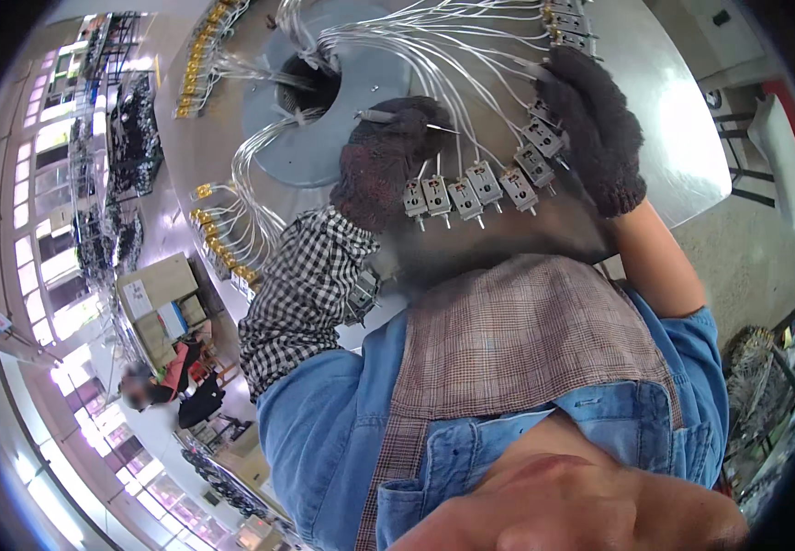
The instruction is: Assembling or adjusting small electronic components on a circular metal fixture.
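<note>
Both my hands wear dark knitted gloves over a shiny metal table (677,101). My left hand (384,165) is closed around a slim tool (377,117), whose thin pale tip points right. Just beyond that hand, small silver metal blocks with protruding pins (485,183) lie in a curved row, each on white wires (453,69). My right hand (599,133) bends over the right end of this row, its fingers pressed together near the wires; what they pinch is hidden. One more silver block (361,296) shows beside my checked left sleeve.
A grey round plate (269,138) with a dark central hole passes the wire bundles. Yellow-brass blocks (200,60) line the table's left side; more silver blocks (570,23) stand at the far right. A white-topped stool (778,156) is right. Another person (154,387) is at the left.
</note>
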### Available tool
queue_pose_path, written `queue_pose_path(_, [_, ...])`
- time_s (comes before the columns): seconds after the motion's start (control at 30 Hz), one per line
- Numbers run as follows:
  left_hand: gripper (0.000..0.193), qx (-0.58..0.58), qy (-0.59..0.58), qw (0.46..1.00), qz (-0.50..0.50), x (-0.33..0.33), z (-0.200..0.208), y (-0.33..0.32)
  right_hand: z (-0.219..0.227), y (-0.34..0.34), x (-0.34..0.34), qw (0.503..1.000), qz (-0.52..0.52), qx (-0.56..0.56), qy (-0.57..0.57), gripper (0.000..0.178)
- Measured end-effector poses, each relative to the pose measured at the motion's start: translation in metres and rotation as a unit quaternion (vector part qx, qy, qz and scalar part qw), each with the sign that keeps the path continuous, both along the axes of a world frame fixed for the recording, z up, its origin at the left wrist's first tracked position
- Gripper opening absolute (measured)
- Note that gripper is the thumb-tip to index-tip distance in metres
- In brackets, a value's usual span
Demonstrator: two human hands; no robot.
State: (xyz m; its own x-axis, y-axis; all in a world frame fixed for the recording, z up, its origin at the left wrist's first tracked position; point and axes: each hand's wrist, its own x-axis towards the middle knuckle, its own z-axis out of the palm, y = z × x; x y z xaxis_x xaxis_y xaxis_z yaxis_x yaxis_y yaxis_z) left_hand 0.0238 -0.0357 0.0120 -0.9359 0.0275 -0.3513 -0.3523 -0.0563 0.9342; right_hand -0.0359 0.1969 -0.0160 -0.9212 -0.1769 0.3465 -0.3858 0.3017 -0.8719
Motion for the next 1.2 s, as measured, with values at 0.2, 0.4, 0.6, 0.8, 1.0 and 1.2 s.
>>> queue_pose_path(0.2, [0.02, 0.419, 0.06, 0.904, 0.062, 0.035, 0.005, -0.082, 0.003, -0.003, 0.023, 0.997, 0.015, 0.069, 0.031, 0.031])
queue_pose_path(0.4, [0.022, -0.683, 0.378, 0.624, -0.045, 0.067, 0.044, -0.126, 0.008, -0.009, 0.026, 0.995, -0.031, -0.02, -0.091, 0.025])
queue_pose_path(0.6, [0.019, -0.645, 0.357, 0.671, 0.076, 0.076, 0.004, -0.161, 0.019, -0.011, 0.031, 0.998, -0.025, 0.0, -0.062, 0.025])
queue_pose_path(0.8, [0.02, -0.592, 0.314, 0.729, 0.14, 0.054, -0.005, -0.18, 0.003, 0.005, 0.034, 0.988, -0.024, 0.119, 0.095, 0.025])
queue_pose_path(1.0, [0.02, -0.559, 0.363, 0.73, 0.151, 0.006, -0.006, -0.179, 0.01, -0.003, 0.029, 0.992, -0.002, 0.107, 0.062, 0.032])
queue_pose_path(1.2, [0.016, -0.614, 0.305, 0.717, 0.125, -0.022, 0.006, -0.164, 0.021, -0.008, 0.029, 0.975, -0.022, -0.148, -0.166, 0.031])
